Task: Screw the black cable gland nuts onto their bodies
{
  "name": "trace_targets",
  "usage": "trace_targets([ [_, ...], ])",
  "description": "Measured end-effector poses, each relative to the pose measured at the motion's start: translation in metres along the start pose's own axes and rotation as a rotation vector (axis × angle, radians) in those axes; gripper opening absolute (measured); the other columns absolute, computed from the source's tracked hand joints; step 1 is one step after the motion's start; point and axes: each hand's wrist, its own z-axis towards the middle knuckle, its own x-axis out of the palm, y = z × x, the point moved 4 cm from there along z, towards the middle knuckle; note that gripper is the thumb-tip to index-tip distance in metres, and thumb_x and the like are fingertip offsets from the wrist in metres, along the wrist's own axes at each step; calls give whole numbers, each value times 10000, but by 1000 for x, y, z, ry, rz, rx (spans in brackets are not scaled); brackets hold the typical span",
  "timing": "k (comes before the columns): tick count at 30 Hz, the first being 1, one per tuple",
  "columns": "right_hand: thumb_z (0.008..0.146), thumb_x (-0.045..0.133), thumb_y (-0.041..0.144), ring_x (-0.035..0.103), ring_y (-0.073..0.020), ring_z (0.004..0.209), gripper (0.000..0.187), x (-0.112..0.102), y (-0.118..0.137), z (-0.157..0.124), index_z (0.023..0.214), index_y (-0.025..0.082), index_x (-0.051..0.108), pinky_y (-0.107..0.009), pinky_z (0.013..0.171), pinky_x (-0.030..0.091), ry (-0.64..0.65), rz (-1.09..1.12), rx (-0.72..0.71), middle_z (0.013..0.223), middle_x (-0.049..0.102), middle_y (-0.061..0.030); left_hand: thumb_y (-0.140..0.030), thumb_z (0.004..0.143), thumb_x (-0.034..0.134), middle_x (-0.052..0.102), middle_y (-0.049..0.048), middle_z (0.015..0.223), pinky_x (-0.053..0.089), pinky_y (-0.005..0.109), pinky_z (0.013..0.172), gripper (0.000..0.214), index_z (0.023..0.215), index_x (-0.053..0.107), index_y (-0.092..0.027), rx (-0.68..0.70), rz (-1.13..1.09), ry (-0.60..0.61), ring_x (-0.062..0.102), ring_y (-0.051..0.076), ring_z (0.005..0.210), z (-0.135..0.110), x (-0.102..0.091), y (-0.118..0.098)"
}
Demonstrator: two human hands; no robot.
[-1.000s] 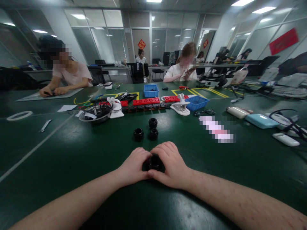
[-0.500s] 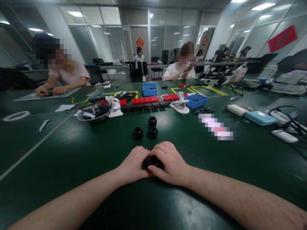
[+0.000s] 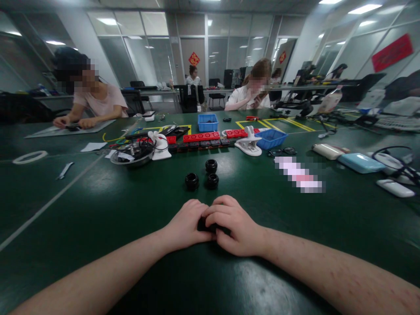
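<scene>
Close in front of me on the green tabletop (image 3: 157,188), my left hand (image 3: 187,224) and my right hand (image 3: 236,228) are closed round one black ring-shaped part (image 3: 204,225). My left hand grips its left side. The right fingers curl over its top and the thumb is at its near side, so most of the part is hidden. Beyond my hands sit three similar glossy black rings with open centres: a left one (image 3: 192,181), a far one (image 3: 211,166) and a near right one (image 3: 212,181).
Farther back lie a metal bowl of cables (image 3: 133,161), a white clamp stand (image 3: 248,143), red and black power strips (image 3: 201,137) and a blue bin (image 3: 271,138). Eyeglasses (image 3: 282,152) and a light blue case (image 3: 361,162) are at right. Two people sit across the table.
My right fingers have moved over the top of the ring, covering the opening that showed before. The whole view has shifted slightly; the three other rings stay in place.
</scene>
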Motion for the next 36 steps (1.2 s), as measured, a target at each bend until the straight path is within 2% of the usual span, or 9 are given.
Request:
trace_targets([
  [5, 609, 416, 94, 481, -198, 877, 241, 1, 0, -2, 784, 185, 554, -381, 825, 379, -23, 12, -12, 865, 629, -22, -406, 679, 641, 547, -6, 732, 363, 332, 720, 246, 725, 542, -186, 9, -10, -10, 484, 193, 740, 0, 2, 2],
  [11, 678, 472, 166, 469, -211, 1021, 371, -3, 0, -3, 1046, 148, 511, -438, 972, 289, -88, -23, -6, 1078, 572, -86, -417, 663, 658, 589, 28, 880, 377, 366, 774, 371, 935, 568, -182, 18, -55, -51, 505, 223, 832, -1, 2, 5],
  [15, 743, 503, 237, 473, -221, 1030, 340, -2, -3, -5, 1071, 148, 488, -460, 983, 267, -128, -27, 68, 1084, 558, -101, -479, 637, 670, 597, 50, 922, 388, 394, 805, 459, 966, 567, -175, 3, -74, -43, 516, 242, 859, -2, 2, 5],
  [18, 814, 456, 313, 472, -217, 1017, 315, -2, -13, -7, 1089, 161, 479, -445, 941, 312, -155, 95, 127, 1076, 547, -99, -612, 577, 655, 568, 79, 991, 402, 423, 815, 685, 1069, 522, -154, -24, -119, -86, 510, 264, 893, -5, -2, 7],
  [21, 872, 340, 458, 488, -202, 965, 386, -4, -41, -7, 1061, 156, 490, -407, 873, 368, -192, 391, 309, 1016, 545, -101, -668, 703, 488, 503, 105, 1114, 407, 436, 846, 768, 1264, 358, -161, -71, -228, -227, 492, 263, 968, -9, -11, 11],
  [24, 808, 311, 640, 531, -186, 848, 595, -2, -68, -5, 1025, 122, 511, -398, 829, 404, -4, 745, 439, 887, 572, -89, -558, 797, 462, 469, 96, 1187, 374, 432, 924, 601, 1271, 353, -205, -63, -257, -261, 455, 253, 1076, -12, -21, 9],
  [27, 639, 550, 669, 542, -205, 903, 735, -5, -75, -4, 1104, 102, 510, -388, 845, 407, 263, 822, 435, 952, 589, -97, -407, 813, 530, 453, 82, 1235, 333, 422, 980, 460, 1221, 421, -224, -3, -217, -197, 405, 242, 1156, -12, -31, -1],
  [30, 553, 719, 513, 512, -213, 986, 773, -7, -68, -5, 1183, 131, 483, -373, 890, 378, 431, 644, 458, 1066, 554, -86, -304, 815, 550, 464, 66, 1238, 337, 400, 987, 399, 1200, 470, -235, 87, -232, -144, 406, 216, 1163, -12, -41, -12],
  [36, 578, 760, 296, 513, -202, 927, 596, 2, -47, -1, 1123, 164, 559, -326, 829, 391, 464, 274, 309, 1015, 576, -56, -183, 798, 571, 483, 18, 1286, 315, 416, 999, 364, 1149, 556, -277, 209, -182, 57, 354, 219, 1220, -13, -42, -23],
])
